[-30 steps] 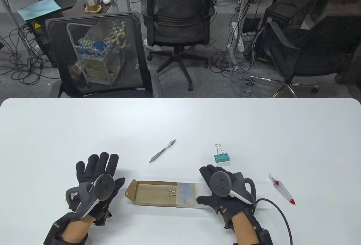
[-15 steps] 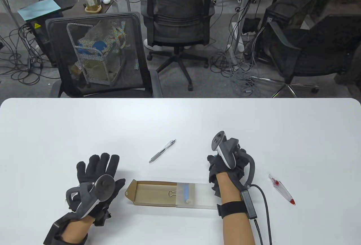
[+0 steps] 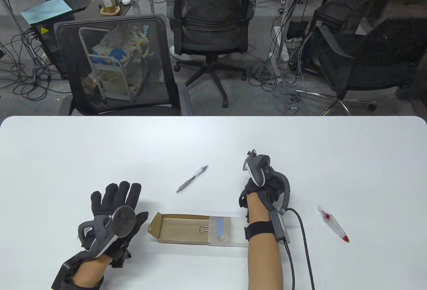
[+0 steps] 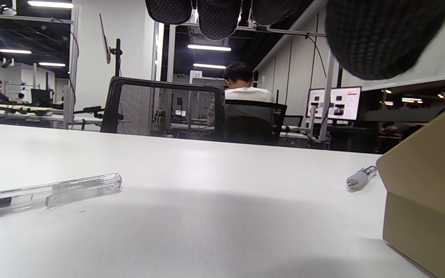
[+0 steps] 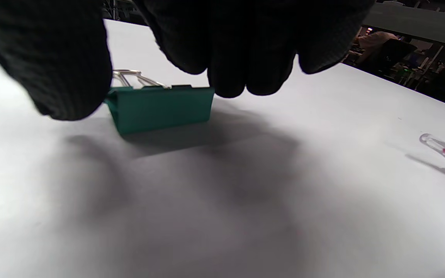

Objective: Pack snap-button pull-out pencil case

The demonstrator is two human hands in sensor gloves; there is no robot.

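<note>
The pencil case lies near the front edge of the table, its brown cardboard drawer pulled out to the left of the clear sleeve. A small black binder clip and a blue item lie in the drawer. My right hand is down over the green binder clip. The right wrist view shows my thumb and fingers pinching its two ends while it rests on the table. My left hand lies open and flat, left of the drawer.
A grey pen lies behind the case and also shows in the left wrist view. A clear pen with a red tip lies right of my right hand. Another clear pen lies by my left hand. Office chairs stand beyond the far edge.
My right hand left the sleeve end of the case, moved back to the green binder clip, and came down over it. My left hand and the case have not moved.
</note>
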